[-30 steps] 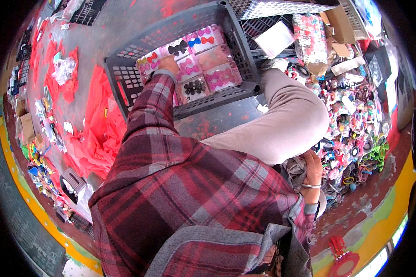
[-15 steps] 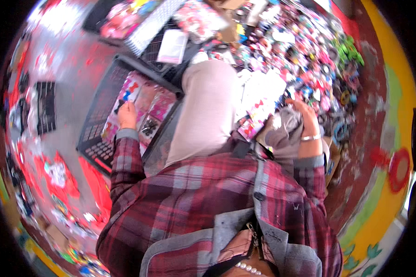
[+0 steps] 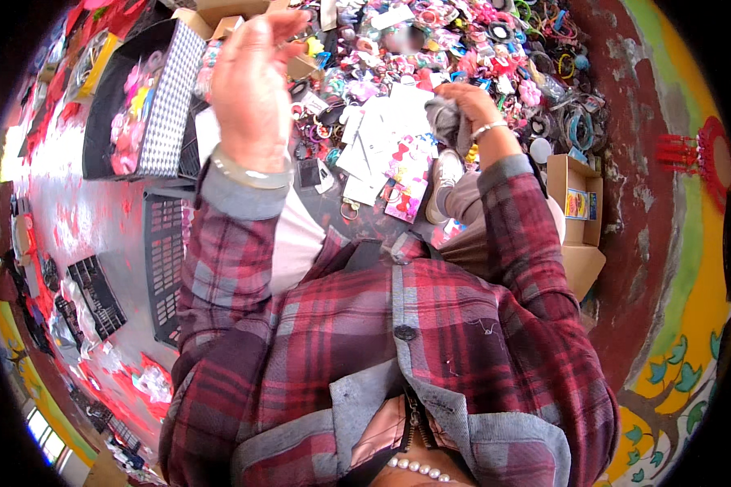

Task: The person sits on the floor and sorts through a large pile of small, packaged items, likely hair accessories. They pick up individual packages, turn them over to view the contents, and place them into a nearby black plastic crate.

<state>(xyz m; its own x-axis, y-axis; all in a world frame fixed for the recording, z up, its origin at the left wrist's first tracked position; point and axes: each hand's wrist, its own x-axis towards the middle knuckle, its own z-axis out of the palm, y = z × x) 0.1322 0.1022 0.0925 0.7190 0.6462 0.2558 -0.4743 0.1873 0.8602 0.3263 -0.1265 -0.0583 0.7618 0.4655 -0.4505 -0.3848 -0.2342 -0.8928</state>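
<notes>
Head view: lifted left hand (image 3: 256, 93) out of dark crate (image 3: 164, 268), now below its fingers; spread them loosely, apparently empty, so freed. Held grey cloth (image 3: 444, 123) in curled right hand (image 3: 473, 104). Saw bow cards (image 3: 408, 177) below-left of right fingers; checked bin (image 3: 170, 105) of pink pieces (image 3: 126, 134), left of left fingers; carton (image 3: 573, 234) of packets (image 3: 579, 204), right of right fingers.

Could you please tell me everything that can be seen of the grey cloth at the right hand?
The grey cloth looks like soft fabric, crumpled into darker and lighter folds. It is bunched in the right hand, whose fingers hide part of it. In the picture it appears just right of the white sheets. Its full shape cannot be told.
</notes>
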